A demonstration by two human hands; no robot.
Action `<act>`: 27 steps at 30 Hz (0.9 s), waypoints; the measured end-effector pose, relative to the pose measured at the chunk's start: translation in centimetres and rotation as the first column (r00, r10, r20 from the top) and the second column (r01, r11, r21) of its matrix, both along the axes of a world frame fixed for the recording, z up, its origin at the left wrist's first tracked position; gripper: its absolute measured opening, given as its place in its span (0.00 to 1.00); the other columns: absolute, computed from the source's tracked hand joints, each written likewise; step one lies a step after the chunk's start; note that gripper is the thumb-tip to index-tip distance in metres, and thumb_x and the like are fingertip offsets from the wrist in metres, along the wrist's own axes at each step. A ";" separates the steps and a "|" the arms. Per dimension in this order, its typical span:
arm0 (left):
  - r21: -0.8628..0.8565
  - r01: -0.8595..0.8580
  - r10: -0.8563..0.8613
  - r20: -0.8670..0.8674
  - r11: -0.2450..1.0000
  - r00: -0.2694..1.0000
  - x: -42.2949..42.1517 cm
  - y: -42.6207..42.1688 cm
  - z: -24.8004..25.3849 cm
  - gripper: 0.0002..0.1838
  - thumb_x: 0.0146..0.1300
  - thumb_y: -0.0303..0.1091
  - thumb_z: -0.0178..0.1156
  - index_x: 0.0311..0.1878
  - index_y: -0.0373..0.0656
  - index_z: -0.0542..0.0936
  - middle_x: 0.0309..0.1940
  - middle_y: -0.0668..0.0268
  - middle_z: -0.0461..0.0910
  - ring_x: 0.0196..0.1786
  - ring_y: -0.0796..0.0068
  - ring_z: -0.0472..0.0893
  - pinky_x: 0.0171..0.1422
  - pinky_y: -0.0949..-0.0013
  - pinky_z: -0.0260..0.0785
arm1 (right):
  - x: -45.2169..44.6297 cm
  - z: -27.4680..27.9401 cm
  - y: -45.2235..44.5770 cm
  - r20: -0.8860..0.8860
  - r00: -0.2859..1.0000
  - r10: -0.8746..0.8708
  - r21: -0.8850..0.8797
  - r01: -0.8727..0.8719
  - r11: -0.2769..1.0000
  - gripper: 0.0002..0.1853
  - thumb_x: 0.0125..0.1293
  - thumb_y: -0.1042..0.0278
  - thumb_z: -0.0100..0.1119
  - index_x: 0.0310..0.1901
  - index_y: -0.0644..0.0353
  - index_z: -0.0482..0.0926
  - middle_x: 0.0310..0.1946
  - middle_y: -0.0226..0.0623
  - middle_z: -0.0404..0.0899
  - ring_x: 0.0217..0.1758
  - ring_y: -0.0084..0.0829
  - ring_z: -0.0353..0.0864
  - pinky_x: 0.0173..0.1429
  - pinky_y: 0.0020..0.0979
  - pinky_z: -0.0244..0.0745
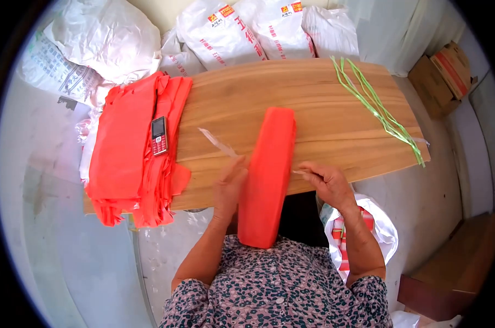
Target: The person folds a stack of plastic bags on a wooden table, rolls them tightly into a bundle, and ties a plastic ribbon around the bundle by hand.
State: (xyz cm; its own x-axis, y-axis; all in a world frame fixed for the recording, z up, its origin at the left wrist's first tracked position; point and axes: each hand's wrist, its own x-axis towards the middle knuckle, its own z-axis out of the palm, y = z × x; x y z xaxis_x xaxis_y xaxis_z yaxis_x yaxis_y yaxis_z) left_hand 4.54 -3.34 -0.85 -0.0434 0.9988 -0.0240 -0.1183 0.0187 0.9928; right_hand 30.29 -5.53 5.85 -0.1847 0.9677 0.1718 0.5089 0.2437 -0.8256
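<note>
A long red bundle [266, 175], apparently folded fabric, rests lengthwise over the table's near edge, its near end against my torso. My left hand [229, 186] is at its left side, slightly blurred, fingers closed on a pale plastic strip [217, 142] that sticks out over the table. On the right, my right hand [330, 183] pinches a short pale strip end [299, 172], just off the bundle's side. Whether both ends belong to one strip running beneath the bundle is hidden.
On the wooden table [231, 87], a tall stack of red fabric pieces [122, 142] carries a mobile phone [159, 135]. Green strips [376, 104] lie at the right. White sacks [220, 35] line the back; a white bag [384, 229] with red-striped bundles stands below.
</note>
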 end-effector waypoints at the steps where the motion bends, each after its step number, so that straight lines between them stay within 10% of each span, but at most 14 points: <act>1: 0.016 0.000 -0.001 0.033 1.000 0.999 -0.2 0.3 -0.3 0.18 0.66 0.24 0.58 0.59 0.36 0.78 0.51 0.63 0.82 0.54 0.75 0.78 0.60 0.72 0.70 | -0.1 0.0 0.1 0.004 1.000 0.005 0.026 -0.005 1.000 0.11 0.66 0.67 0.59 0.47 0.61 0.82 0.43 0.46 0.83 0.48 0.47 0.82 0.51 0.38 0.76; 14: 0.202 -0.124 0.166 -0.206 0.971 0.964 -1.1 1.2 0.3 0.11 0.68 0.25 0.56 0.51 0.36 0.83 0.45 0.67 0.83 0.49 0.75 0.79 0.55 0.73 0.70 | -0.8 -1.6 0.0 -0.046 0.997 -0.063 0.085 0.067 0.994 0.09 0.65 0.72 0.60 0.45 0.63 0.82 0.38 0.44 0.84 0.41 0.40 0.83 0.46 0.33 0.76; 17: 0.275 0.036 0.055 -0.314 0.961 0.948 -1.0 1.3 2.8 0.11 0.68 0.26 0.59 0.51 0.35 0.83 0.43 0.67 0.84 0.49 0.79 0.79 0.58 0.75 0.69 | -1.4 -0.2 0.0 -0.018 1.000 -0.018 0.176 0.021 0.984 0.09 0.65 0.71 0.60 0.44 0.64 0.82 0.37 0.44 0.84 0.40 0.40 0.83 0.45 0.33 0.76; 20: 0.079 0.127 -0.121 -0.075 0.989 0.990 -0.7 1.4 4.3 0.12 0.66 0.27 0.61 0.51 0.36 0.83 0.42 0.67 0.84 0.50 0.78 0.79 0.58 0.74 0.68 | -2.4 1.3 0.3 0.042 0.999 0.005 0.172 -0.012 0.985 0.10 0.65 0.70 0.61 0.46 0.63 0.81 0.39 0.44 0.84 0.42 0.43 0.83 0.47 0.35 0.76; 27: 0.333 0.494 -0.268 -0.538 0.803 0.799 1.8 3.5 3.0 0.13 0.62 0.27 0.61 0.50 0.39 0.81 0.47 0.63 0.82 0.50 0.74 0.79 0.55 0.69 0.70 | -6.6 3.3 2.7 0.197 0.964 0.178 0.239 -0.223 0.945 0.16 0.64 0.69 0.60 0.53 0.61 0.78 0.45 0.46 0.82 0.48 0.46 0.81 0.52 0.37 0.76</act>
